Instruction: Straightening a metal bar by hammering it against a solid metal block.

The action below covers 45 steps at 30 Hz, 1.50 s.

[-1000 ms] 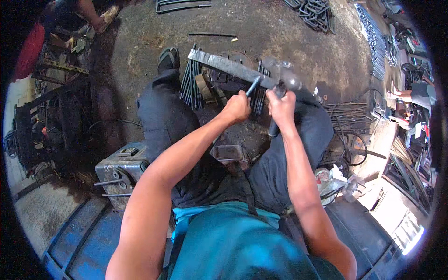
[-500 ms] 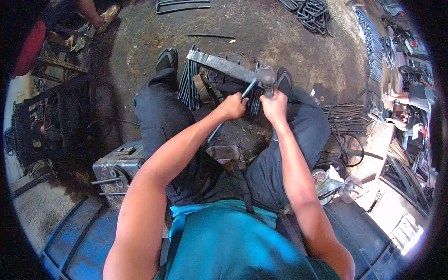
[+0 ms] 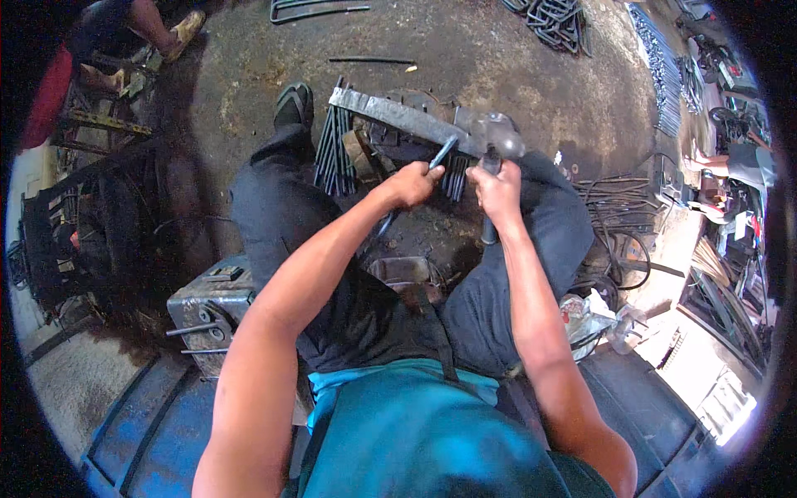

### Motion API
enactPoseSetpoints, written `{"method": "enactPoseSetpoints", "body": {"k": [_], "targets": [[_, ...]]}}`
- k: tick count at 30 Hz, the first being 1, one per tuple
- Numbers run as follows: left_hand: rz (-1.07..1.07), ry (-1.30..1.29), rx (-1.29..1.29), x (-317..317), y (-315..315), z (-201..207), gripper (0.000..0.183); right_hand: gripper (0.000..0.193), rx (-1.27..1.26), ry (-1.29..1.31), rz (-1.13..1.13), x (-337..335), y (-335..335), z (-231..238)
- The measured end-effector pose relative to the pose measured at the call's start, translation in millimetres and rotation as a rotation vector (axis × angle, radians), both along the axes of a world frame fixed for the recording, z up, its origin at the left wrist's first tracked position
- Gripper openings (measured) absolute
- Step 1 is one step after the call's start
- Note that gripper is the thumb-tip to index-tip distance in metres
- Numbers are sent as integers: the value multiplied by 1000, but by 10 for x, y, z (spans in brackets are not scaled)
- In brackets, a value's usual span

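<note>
My left hand (image 3: 413, 184) is closed around a thin metal rod (image 3: 443, 153), whose upper end rests against a long grey steel bar (image 3: 397, 114). In my right hand (image 3: 499, 191) is the handle of a hammer; its rounded head (image 3: 500, 134) is blurred and sits over the right end of the steel bar. Several dark rods (image 3: 334, 149) lean under the bar's left end. More short rods (image 3: 454, 178) stand beneath it, between my two hands.
A metal box (image 3: 207, 305) stands by my left knee. One loose rod (image 3: 371, 60) lies on the floor ahead, and bent rods (image 3: 554, 23) are heaped farther off. Cables (image 3: 618, 257) coil at my right. Another person's foot (image 3: 184, 35) shows at the far left.
The hammer has risen and shifted slightly right with my right hand. The rod in my left hand has tilted a little and stays near the bar.
</note>
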<state>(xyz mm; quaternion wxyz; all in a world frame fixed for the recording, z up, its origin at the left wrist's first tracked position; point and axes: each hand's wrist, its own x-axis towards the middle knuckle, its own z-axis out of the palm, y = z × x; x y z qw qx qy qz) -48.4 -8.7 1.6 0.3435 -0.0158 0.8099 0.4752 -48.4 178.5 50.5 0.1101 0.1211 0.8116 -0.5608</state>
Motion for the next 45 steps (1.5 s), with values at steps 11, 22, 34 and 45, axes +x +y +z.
{"method": "enactPoseSetpoints", "body": {"k": [11,22,34,45], "targets": [[68,-102,161,-38,-12,-47,59,14,68,-86,-32,-7,108,-67],[-25,-114,1,-102,-33,-127,76,13,-97,69,-68,-38,43,62],[54,-179,111,-138,-42,-199,72,19,-46,65,-46,-60,8,69],[118,-413,220,-138,22,3,77,16,80,-74,-40,7,44,28]]}}
